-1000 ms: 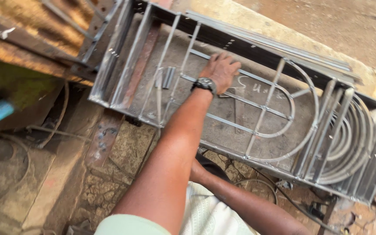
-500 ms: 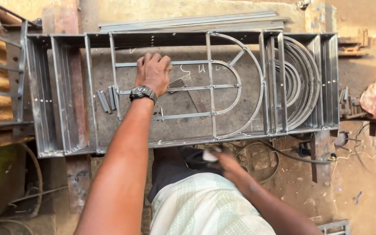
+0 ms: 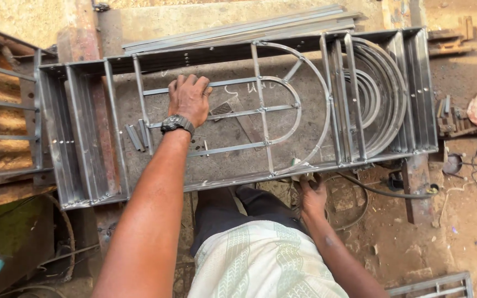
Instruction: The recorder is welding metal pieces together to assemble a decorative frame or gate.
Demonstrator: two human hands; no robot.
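Steel window grille (image 3: pixel 260 105) now lies square before me, my left hand (image 3: pixel 187 98) still spread flat on its bars, my right hand (image 3: pixel 311 194) now gripping its near edge.

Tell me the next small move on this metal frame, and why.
Probably steady the frame before shifting it: the left hand presses flat on the inner bars, and the right hand grips at the near edge, so both hands seem set to hold it.

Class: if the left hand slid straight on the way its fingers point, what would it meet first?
The left hand points toward the frame's far side. It would probably first meet the far rail, since the plate between looks bare; depth is uncertain.
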